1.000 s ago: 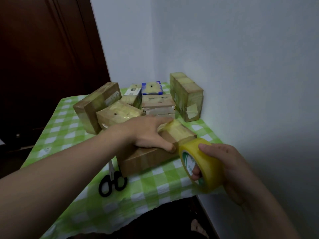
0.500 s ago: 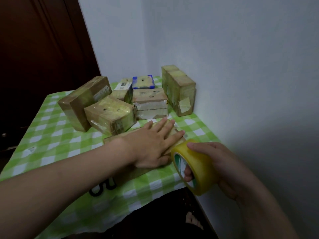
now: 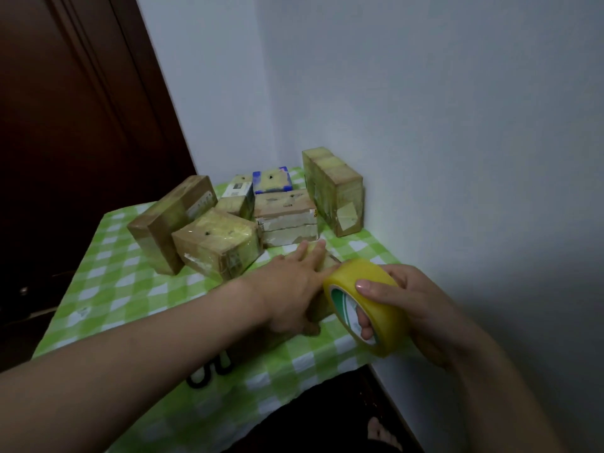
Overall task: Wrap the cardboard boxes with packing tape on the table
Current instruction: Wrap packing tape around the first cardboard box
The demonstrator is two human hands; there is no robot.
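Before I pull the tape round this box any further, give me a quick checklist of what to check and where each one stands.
1. Box pinned down: left hand lies flat on top of it. Ok.
2. Grip on the tape roll: right hand has its thumb over the outside and fingers through the core. Ok.
3. Tape end stuck to the box: hidden by hand and roll. Cannot tell.
4. Scissors within reach: handles show near the table front edge, beside the left forearm. Ok.
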